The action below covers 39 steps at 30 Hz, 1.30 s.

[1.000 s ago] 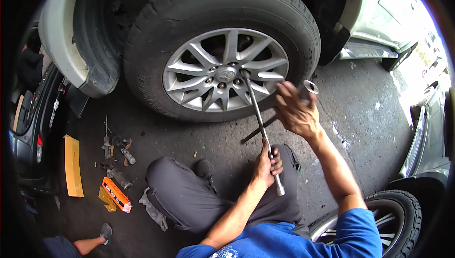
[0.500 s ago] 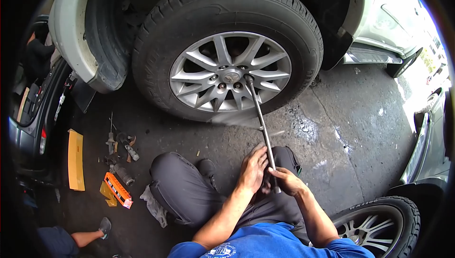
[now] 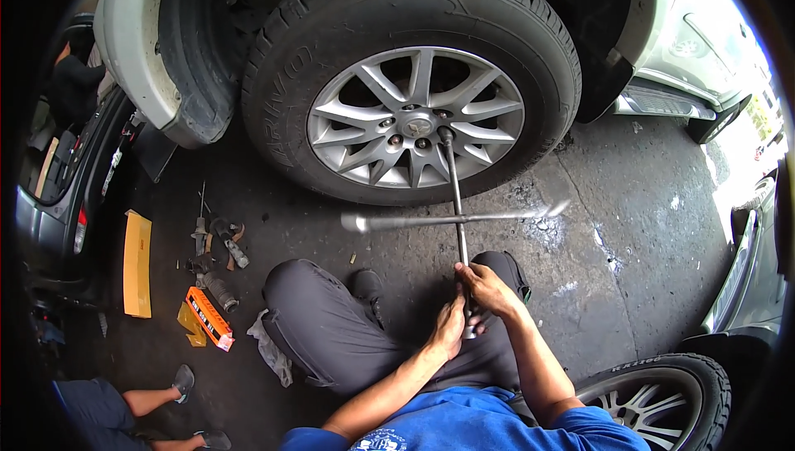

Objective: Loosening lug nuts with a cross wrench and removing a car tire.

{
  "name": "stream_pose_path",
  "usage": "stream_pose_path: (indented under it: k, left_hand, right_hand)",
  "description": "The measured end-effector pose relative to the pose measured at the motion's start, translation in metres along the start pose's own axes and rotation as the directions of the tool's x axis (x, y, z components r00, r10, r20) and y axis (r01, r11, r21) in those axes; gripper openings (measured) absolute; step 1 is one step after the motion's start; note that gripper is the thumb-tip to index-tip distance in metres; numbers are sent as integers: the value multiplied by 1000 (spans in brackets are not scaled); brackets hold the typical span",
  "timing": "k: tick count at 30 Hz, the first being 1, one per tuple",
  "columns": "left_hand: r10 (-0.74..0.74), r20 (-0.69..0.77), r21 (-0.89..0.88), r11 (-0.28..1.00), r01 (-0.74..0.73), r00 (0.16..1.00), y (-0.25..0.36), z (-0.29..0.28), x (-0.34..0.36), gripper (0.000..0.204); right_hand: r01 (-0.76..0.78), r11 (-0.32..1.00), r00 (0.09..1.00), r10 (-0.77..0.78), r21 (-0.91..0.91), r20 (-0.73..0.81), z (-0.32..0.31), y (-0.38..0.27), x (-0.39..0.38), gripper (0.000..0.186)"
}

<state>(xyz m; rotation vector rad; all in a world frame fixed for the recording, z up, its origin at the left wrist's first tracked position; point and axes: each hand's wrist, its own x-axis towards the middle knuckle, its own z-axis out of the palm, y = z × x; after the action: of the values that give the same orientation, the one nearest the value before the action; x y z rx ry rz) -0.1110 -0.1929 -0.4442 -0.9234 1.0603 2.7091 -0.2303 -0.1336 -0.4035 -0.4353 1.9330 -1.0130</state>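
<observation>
Car workshop: cross wrench [image 3: 460, 220], wheel [image 3: 421, 78]

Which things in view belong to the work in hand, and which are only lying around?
In use:
- cross wrench, in the left hand and right hand
- car wheel, where the wrench's far end sits

Apparently only lying about:
- orange box
- yellow-orange flat piece
- grimy parts beside the box

Cross wrench [image 3: 461, 240] on mounted wheel [image 3: 417, 126], ahead of person [image 3: 447, 418]; second wheel [image 3: 629, 413] at right; box [image 3: 209, 318] on floor [image 3: 580, 302], left.
</observation>
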Motion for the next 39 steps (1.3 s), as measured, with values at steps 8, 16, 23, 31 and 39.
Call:
stream_pose_path:
  k: [8, 16, 23, 31, 39]
  left_hand:
    - [-89, 86, -238, 965, 107, 992, 16, 20, -3, 49]
    - [178, -34, -18, 984, -179, 983, -13, 18, 21, 48]
    - [96, 248, -263, 964, -28, 964, -7, 50, 20, 41]
    - [-1, 372, -475, 859, 192, 928, 17, 21, 1, 45]
    - [-29, 104, -310, 949, 60, 994, 22, 19, 28, 20]
  right_hand:
    - [110, 972, 985, -78, 206, -156, 9, 15, 8, 55]
    - [385, 466, 455, -847, -797, -276, -3, -44, -12, 35]
    - [595, -56, 329, -893, -802, 306, -16, -108, -25, 44]
    - [-70, 257, 368, -891, -964, -264, -83, -28, 34, 51]
    - [136, 988, 906, -98, 66, -411, 70, 164, 66, 23]
